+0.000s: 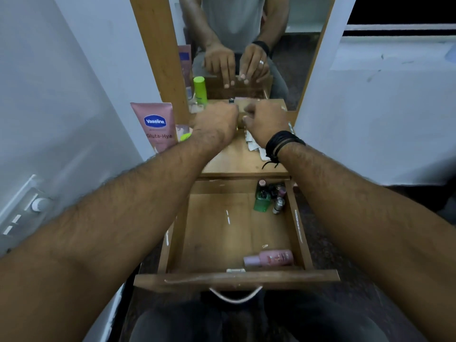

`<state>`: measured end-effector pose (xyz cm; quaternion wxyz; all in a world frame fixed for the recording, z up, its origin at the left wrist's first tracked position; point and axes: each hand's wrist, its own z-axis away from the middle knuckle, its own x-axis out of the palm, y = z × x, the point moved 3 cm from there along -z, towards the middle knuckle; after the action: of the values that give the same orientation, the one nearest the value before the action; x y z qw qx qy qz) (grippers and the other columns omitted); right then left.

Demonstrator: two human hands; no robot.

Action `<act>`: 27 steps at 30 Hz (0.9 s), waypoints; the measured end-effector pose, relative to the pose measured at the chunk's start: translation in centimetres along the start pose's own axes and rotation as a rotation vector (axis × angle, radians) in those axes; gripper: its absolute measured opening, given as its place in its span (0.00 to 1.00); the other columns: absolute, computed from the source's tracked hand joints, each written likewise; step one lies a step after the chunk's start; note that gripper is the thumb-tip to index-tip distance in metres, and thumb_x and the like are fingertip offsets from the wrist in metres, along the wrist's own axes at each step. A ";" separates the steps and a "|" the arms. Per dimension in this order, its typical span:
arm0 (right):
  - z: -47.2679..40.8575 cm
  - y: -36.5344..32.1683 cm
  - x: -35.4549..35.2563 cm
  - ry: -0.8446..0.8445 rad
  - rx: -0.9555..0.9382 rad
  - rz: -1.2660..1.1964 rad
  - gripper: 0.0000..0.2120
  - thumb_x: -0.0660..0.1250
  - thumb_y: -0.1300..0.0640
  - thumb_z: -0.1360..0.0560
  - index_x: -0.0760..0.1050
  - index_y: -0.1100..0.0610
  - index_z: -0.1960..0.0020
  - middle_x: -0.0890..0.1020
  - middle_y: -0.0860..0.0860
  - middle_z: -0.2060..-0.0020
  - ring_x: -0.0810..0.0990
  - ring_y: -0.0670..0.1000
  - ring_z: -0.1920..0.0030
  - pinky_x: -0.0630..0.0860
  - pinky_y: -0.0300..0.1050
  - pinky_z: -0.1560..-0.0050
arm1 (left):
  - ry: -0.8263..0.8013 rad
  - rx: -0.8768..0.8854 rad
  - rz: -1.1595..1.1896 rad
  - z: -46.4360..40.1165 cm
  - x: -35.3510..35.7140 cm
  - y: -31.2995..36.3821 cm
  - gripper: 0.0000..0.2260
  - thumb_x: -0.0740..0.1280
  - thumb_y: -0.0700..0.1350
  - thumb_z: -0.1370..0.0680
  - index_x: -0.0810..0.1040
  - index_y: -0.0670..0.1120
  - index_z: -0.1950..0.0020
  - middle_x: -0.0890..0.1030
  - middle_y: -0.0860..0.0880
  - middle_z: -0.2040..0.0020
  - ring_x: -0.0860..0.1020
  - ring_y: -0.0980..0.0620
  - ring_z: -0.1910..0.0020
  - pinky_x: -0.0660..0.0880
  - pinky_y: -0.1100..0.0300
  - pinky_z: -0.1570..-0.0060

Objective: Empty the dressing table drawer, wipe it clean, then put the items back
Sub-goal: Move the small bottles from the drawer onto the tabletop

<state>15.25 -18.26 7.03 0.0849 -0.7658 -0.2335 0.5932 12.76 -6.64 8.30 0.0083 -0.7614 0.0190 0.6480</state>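
Drawer open below; both hands curled over tabletop.

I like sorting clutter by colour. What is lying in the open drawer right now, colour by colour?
Pink: 1, the pink bottle lying on its side near the drawer front.
Green: 1, the green bottle in the far right corner.
Dark or silvery small containers clustered beside it: too bunched to count, at least 3.
Total: at least 5.
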 end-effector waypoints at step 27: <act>16.1 10.1 3.4 -0.365 0.277 0.228 0.15 0.68 0.47 0.23 0.79 0.52 0.39 0.74 0.51 0.51 0.80 0.60 0.46 0.80 0.58 0.45 | -0.322 0.068 0.213 9.6 10.9 5.8 0.18 0.68 0.52 0.21 0.74 0.52 0.32 0.78 0.47 0.38 0.78 0.42 0.40 0.74 0.49 0.49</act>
<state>3.19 -27.89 -4.54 0.0780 -0.6484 -0.0737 0.7537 4.79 -12.26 -3.90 -0.0317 -0.6409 0.1199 0.7575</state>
